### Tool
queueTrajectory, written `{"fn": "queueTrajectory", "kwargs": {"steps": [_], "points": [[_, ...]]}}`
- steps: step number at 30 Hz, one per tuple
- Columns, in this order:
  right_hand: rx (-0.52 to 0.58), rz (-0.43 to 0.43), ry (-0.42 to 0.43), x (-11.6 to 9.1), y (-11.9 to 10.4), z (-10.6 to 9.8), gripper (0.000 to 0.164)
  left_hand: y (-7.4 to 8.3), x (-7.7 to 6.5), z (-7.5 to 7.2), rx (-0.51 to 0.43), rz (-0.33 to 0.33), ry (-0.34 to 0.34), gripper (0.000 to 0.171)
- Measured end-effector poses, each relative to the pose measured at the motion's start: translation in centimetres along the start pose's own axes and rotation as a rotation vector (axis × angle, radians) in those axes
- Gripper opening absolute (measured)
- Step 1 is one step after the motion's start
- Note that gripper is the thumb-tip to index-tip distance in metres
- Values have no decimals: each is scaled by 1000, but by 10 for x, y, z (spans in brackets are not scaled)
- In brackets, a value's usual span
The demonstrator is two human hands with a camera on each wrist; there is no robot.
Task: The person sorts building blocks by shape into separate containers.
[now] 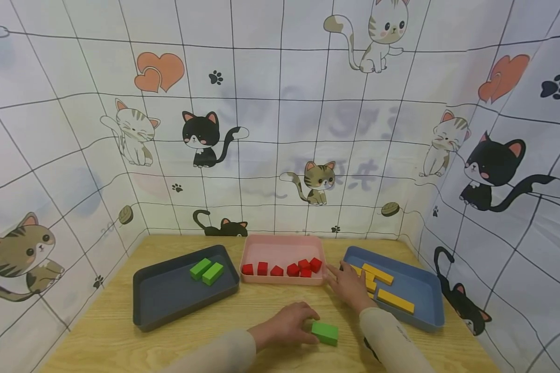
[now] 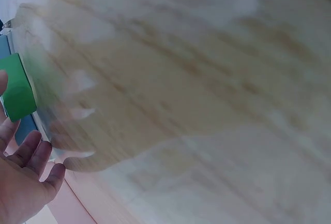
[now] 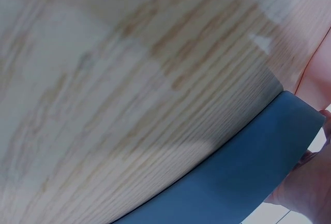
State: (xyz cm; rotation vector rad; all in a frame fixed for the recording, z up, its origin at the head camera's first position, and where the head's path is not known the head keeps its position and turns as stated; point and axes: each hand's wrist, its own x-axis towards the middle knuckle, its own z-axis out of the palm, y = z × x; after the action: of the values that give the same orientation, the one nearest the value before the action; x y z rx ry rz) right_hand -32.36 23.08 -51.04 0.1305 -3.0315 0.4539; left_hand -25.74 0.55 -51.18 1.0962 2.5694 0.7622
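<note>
My left hand (image 1: 287,325) is low over the front of the table, its bent fingers and thumb spread at the left end of a green block (image 1: 324,334). In the left wrist view the same green block (image 2: 18,87) is close by the fingertips (image 2: 32,140). My right hand (image 1: 349,286) reaches over the left end of the blue tray (image 1: 423,295), beside yellow blocks (image 1: 395,301), with thumb and fingers apart. No block shows between them. In the right wrist view the tray's outer wall (image 3: 227,172) covers part of that hand.
A dark grey tray (image 1: 158,305) with two green blocks (image 1: 206,271) stands at the left. Between the trays at the back is a pink tray (image 1: 282,246) holding several red blocks (image 1: 293,270). A cat-patterned cloth (image 1: 270,119) surrounds the wooden table (image 1: 242,311).
</note>
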Motion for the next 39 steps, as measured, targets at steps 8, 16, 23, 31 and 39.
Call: {"fn": "queueTrajectory", "kwargs": {"steps": [8,16,23,31,39], "points": [[-7,8,-11,0,-2,-1,55,0,0,0,13,1,4,37],[11,12,-16,-1,-1,-2,55,1,0,-1,18,8,18,31],[19,19,-21,1,-1,-1,55,-2,0,-5,-25,-41,17,27],[26,10,-8,1,1,1,55,-8,-4,-14,-7,-77,69,31],[16,16,-11,0,-2,-1,54,-15,-12,-31,-34,-123,182,30]]}}
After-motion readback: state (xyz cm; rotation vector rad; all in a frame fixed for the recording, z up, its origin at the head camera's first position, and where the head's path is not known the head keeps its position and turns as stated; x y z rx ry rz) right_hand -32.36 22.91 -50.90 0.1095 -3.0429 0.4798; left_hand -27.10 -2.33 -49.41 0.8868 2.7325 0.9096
